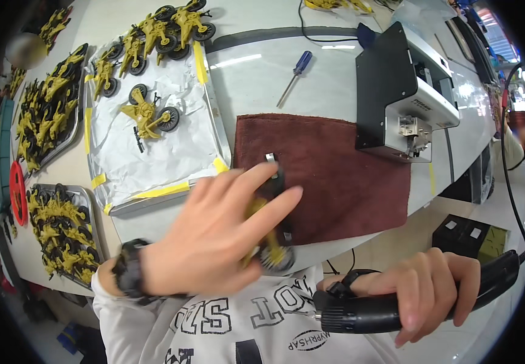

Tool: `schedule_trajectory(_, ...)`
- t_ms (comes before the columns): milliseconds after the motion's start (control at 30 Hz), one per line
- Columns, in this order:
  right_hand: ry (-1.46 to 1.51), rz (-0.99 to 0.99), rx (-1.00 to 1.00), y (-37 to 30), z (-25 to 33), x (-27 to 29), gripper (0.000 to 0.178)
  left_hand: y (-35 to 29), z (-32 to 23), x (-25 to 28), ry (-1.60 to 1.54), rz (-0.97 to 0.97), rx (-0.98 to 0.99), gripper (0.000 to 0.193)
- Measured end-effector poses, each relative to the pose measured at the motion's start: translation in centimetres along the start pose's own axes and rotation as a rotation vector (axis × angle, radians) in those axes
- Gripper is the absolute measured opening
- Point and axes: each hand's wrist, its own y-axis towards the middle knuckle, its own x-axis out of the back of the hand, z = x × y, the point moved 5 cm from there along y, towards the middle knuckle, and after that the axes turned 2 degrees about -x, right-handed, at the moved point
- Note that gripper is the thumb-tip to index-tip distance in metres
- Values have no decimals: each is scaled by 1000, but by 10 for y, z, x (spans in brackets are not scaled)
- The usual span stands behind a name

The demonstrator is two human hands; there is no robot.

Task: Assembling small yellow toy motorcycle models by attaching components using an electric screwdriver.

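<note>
A yellow toy motorcycle (272, 249), seen by me through the head camera, lay partly hidden beneath the left hand (211, 233), at the near left corner of a brown cloth (350, 194), close to the near edge of the worktop (329, 79). Yellow bodywork showed between the thumb and the spread forefinger; one spoked wheel showed just beyond the thumb, towards the wearer. A dark piece with a pale tip stood out past the fingertips, too blurred for me to identify. The left fingers were parted and half extended; I could not tell whether they gripped the toy.

The right hand (432, 291) was curled firmly about a black electric screwdriver (359, 314), held in front of the wearer and well apart from the toy, its bit directed leftward.

Left of the cloth I observed a paper-lined tray (183, 109), with a single motorcycle (144, 114) near its middle and others grouped along its far edge. A blue-handled screwdriver (300, 64) lay beyond the cloth; a black-and-white machine (390, 91) stood at the cloth's far right corner.
</note>
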Motion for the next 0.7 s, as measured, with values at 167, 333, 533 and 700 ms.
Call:
schedule_trajectory(167, -155, -2, 3, -4, 16, 1, 16, 29, 19, -59, 125, -211, 9, 88)
schedule_trajectory(333, -177, 10, 52, -8, 21, 12, 19, 31, 27, -59, 45, -233, -54, 97)
schedule_trajectory(533, -239, -9, -156, -5, 25, 23, 17, 37, 37, -67, 23, -125, -61, 91)
schedule_trajectory(700, -574, -46, -93, -9, 59, 31, 36, 44, 43, -82, 45, -47, -104, 87)
